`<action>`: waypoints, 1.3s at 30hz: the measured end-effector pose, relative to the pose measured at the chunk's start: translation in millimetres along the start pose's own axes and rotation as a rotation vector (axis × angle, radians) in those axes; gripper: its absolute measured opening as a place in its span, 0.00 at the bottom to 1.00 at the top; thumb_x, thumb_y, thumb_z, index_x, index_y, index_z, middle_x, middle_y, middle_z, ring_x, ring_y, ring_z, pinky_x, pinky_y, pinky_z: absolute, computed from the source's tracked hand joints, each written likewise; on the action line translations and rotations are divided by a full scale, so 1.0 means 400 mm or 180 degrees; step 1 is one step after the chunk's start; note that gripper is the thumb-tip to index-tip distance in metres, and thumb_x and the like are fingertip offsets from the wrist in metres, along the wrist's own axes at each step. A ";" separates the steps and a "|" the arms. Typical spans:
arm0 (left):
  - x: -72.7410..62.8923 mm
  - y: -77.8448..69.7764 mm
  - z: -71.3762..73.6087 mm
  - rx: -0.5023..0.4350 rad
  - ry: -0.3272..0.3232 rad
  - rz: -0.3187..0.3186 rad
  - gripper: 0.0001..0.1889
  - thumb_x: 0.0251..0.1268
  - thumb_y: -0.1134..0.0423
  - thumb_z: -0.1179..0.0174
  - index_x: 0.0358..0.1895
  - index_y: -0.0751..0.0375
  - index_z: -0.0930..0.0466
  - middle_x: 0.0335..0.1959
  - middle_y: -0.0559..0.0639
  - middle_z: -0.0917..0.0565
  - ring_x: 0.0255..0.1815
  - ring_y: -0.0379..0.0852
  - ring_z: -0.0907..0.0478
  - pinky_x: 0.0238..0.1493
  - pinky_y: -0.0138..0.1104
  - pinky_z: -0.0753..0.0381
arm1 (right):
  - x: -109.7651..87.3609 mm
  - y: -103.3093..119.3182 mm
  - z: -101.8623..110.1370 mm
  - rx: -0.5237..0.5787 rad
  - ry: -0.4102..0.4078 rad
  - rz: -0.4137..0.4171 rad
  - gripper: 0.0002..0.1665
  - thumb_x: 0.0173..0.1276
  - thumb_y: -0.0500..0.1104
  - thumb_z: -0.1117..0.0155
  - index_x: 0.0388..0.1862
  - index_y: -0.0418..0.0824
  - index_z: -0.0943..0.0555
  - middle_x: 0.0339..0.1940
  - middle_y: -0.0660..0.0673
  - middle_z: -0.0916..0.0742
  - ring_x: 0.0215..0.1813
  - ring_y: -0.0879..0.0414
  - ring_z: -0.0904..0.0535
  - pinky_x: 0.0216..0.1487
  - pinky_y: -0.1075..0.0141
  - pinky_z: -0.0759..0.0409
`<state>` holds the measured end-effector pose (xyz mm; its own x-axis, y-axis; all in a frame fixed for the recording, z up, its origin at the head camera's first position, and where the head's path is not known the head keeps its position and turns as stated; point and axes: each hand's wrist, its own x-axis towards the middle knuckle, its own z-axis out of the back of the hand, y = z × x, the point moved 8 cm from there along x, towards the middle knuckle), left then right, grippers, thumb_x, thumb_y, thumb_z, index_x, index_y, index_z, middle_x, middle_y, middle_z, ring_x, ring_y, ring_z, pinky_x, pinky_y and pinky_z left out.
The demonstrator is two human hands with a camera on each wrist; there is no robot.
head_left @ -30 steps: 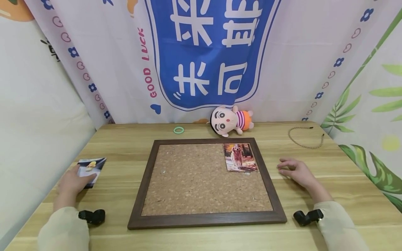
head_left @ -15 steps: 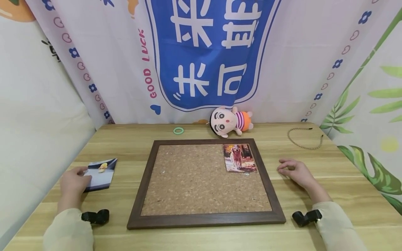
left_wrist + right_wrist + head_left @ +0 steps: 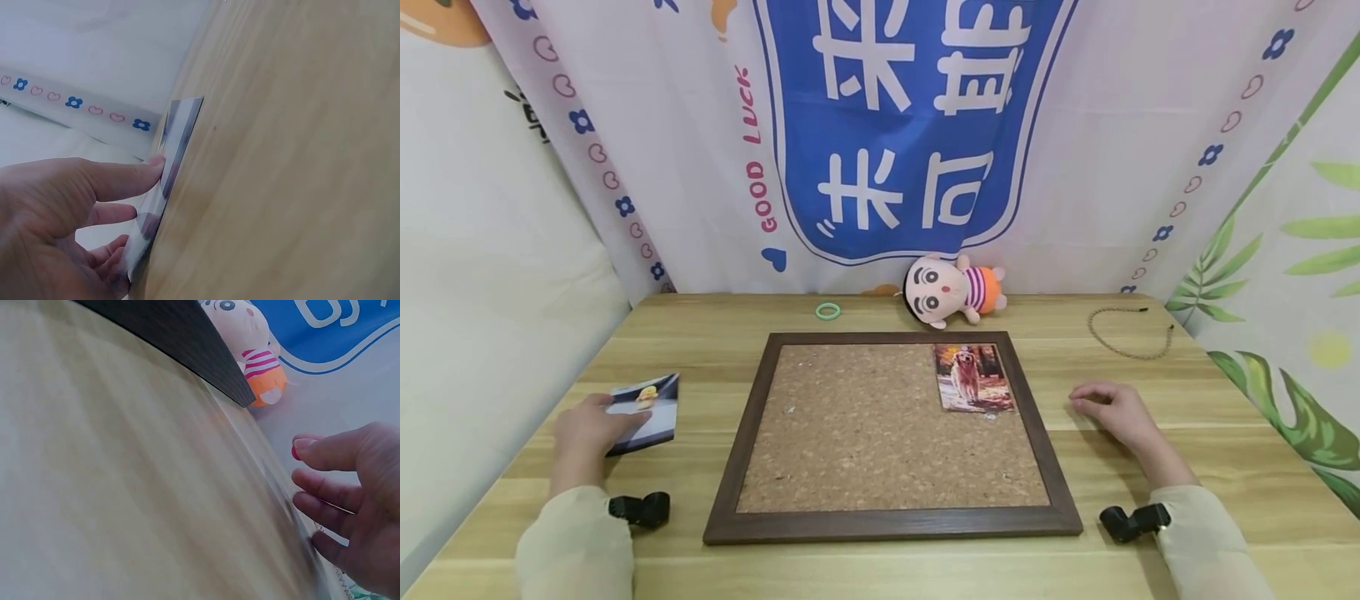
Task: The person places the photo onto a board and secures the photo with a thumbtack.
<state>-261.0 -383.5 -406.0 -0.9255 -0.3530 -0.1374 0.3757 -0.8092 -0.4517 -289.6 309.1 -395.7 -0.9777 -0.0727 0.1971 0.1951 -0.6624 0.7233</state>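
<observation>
At the left side of the wood-grain worktop (image 3: 880,571), the left hand (image 3: 583,429) grasps a duck photo (image 3: 662,407), its thumb laid across the printed face and its other fingers at the near left edge. The print shows a small yellow duck on a pale surface with dark bands; it lies well apart from the corkboard (image 3: 880,442), to that board's left. Whether its underside touches the worktop cannot be told.

On the opposite side, just beyond the board's right edge, the right hand (image 3: 1116,412) has its thumb and index finger together; a tiny red object (image 3: 295,452) shows between their tips, too small to identify. Its remaining fingers are bent and separate.

The corkboard lies flat in the middle, inside a dark brown frame, with a dog photo (image 3: 973,379) in its far right corner. Just behind the frame, a plush doll (image 3: 955,292) in a striped top and orange shorts lies on its side. A green ring (image 3: 828,317) sits left of the doll, and a thin headband (image 3: 1091,327) with black tips lies at the far right.
</observation>
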 end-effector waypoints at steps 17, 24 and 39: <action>0.022 0.006 -0.018 -0.1492 -0.0109 0.0239 0.29 0.58 0.57 0.47 0.60 0.70 0.40 0.60 0.71 0.44 0.58 0.64 0.47 0.52 0.50 0.41 | 0.024 0.060 0.016 0.0338 0.0125 -0.0198 0.20 0.62 0.42 0.44 0.46 0.26 0.26 0.40 0.34 0.21 0.34 0.65 0.25 0.37 0.66 0.26; 0.028 -0.062 -0.018 -0.1994 0.0273 0.0058 0.29 0.60 0.58 0.49 0.64 0.60 0.45 0.65 0.63 0.53 0.63 0.58 0.53 0.55 0.46 0.44 | 0.062 0.114 0.014 0.0301 0.0296 -0.0117 0.21 0.62 0.43 0.45 0.46 0.27 0.26 0.41 0.34 0.20 0.38 0.60 0.24 0.42 0.61 0.27; 0.011 -0.292 -0.067 -0.2627 0.0898 -0.0371 0.29 0.60 0.69 0.50 0.64 0.61 0.47 0.67 0.58 0.57 0.64 0.51 0.56 0.55 0.38 0.41 | 0.159 0.242 -0.001 0.0777 0.0085 0.0153 0.20 0.59 0.47 0.41 0.43 0.32 0.23 0.33 0.39 0.17 0.33 0.55 0.22 0.35 0.62 0.27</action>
<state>-310.3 -278.0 -377.6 -0.9742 -0.0717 -0.2141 0.2243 -0.1966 -0.9545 -333.0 240.2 -313.3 -0.9679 -0.1215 0.2199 0.2512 -0.4583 0.8526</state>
